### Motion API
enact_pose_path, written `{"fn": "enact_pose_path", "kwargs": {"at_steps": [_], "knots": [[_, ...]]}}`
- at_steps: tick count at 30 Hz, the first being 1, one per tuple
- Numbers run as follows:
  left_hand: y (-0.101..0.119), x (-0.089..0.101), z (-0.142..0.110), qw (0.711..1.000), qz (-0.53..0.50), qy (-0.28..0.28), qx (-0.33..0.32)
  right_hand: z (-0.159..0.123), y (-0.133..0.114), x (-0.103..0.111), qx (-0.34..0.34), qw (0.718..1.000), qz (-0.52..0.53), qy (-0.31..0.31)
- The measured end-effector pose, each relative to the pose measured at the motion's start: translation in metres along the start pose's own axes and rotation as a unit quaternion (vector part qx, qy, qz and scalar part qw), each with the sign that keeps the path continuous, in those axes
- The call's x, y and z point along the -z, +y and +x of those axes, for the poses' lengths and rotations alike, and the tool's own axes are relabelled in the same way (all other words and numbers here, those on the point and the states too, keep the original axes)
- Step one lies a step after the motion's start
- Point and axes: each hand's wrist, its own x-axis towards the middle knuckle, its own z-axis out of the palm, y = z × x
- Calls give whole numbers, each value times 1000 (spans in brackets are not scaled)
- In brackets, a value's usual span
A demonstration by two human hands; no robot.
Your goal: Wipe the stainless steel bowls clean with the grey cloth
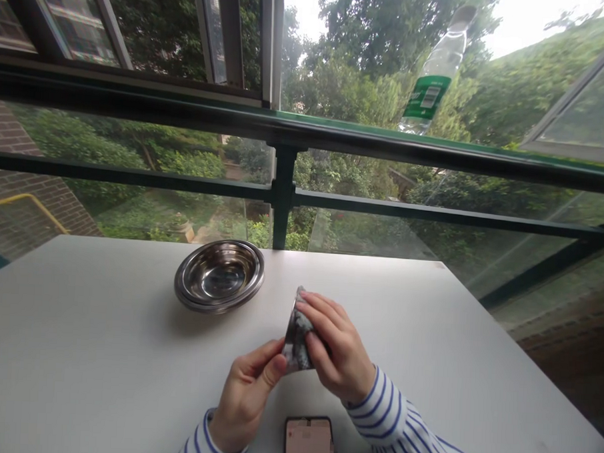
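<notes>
My left hand [249, 391] pinches the lower edge of a small shiny metal dish [290, 329], which is tipped up nearly edge-on above the white table. My right hand [341, 348] is closed on a grey cloth [302, 337] and presses it against the dish's right-hand side. The fingers and cloth cover much of the dish, so its full shape is hidden. Beyond my left hand, a stack of round stainless steel bowls [218, 306] rests toward the table's far edge, apart from both hands.
A phone [308, 444] lies on the white table [101, 351] near me, between my forearms. Behind the table runs a dark green railing [336, 138] with glass. A clear plastic bottle [431, 85] with a green label stands tilted in view at the railing's top.
</notes>
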Motion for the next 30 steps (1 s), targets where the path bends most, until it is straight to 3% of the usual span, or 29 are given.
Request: {"fn": "enact_pose_path", "kwargs": {"at_steps": [3, 6, 11, 13, 15, 19, 21, 25, 27, 30], "knots": [[0, 3, 3, 999, -19, 34, -12, -1, -7, -3, 90, 995, -47, -20], [1, 3, 4, 998, -27, 47, -16, -1, -7, -6, 110, 992, -53, -28], [1, -2, 2, 1000, 10, 13, 6, 0, 3, -8, -59, 998, 23, 2], [0, -2, 2, 1000, 19, 14, 9, 0, 4, -8, -92, 995, 43, 6], [-2, 0, 2, 999, 19, 35, 2, -1, 1, -10, -63, 998, 29, 4], [-1, 3, 4, 995, 11, 97, -8, -3, -5, -15, 59, 998, -21, -6], [0, 1, 4, 995, 5, 104, -4, -2, -5, -16, 54, 998, -18, -6], [3, -5, 5, 995, -10, 97, 1, -2, -4, -18, -62, 998, 12, 15], [5, -6, 6, 993, -26, 112, 0, -4, -5, -19, -38, 999, 4, 10], [6, -6, 6, 991, -61, 121, -3, -6, -6, -21, 56, 998, -15, -3]]}}
